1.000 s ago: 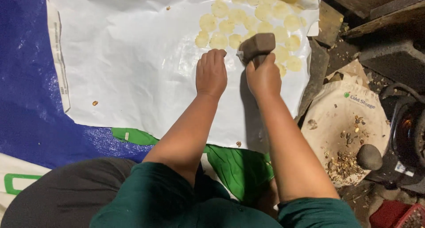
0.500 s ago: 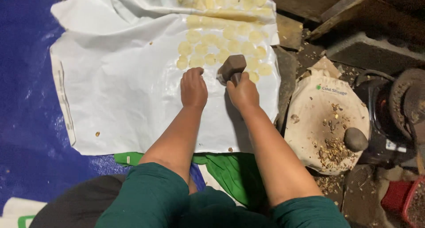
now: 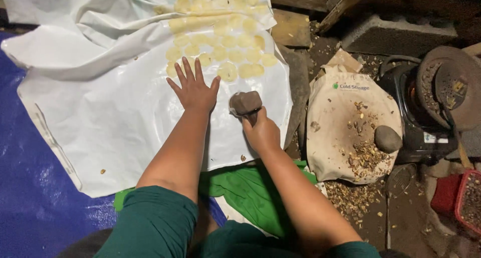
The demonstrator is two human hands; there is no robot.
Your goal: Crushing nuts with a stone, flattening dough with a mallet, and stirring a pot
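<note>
**Right hand lifts mallet over white sheet, left hand flat**

Right hand (image 3: 261, 132) is wrapped tight around the short handle of a brown wooden mallet with a blocky head (image 3: 245, 103). The head sits just beyond the knuckles, toward the far edge of the white plastic sheet (image 3: 100, 112). Handle axis runs roughly away from the person; the head's long axis lies crosswise, left-right, tilted a bit. Can't tell if the head touches the sheet.

Left hand (image 3: 194, 90) has fingers spread and palm down on the sheet, just left of the mallet and not touching it.

Flattened pale yellow discs (image 3: 228, 50) lie in rows near the sheet's far right corner, just beyond both hands; the nearest disc is just past the mallet head.
</note>
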